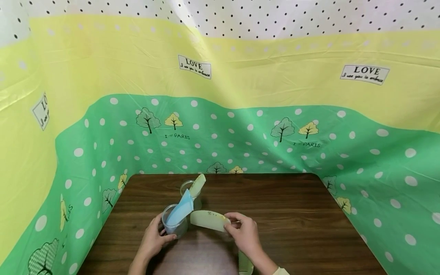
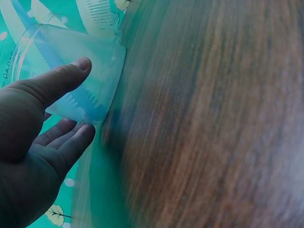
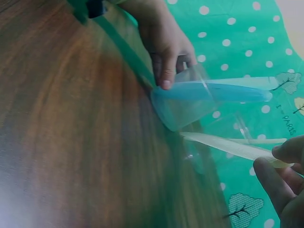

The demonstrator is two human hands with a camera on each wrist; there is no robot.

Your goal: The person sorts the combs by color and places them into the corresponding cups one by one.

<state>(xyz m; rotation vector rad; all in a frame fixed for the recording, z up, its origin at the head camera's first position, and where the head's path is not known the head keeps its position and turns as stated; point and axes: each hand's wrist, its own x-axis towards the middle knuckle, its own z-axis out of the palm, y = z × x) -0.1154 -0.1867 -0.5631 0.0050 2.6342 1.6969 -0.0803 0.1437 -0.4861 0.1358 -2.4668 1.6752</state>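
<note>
My left hand grips a clear plastic cup, thumb on one side and fingers on the other. Blue combs lean out of this cup, tilted to the right. Between thumb and fingers, my right hand pinches one end of a pale yellow-green comb, held nearly level just right of the cup. Behind stands a second clear cup with another pale green comb slanting out of it. In the right wrist view the held comb overlaps that rear cup.
A further green comb lies on the dark wooden table by my right forearm, partly hidden by it. A patterned green and yellow curtain surrounds the table's back and sides.
</note>
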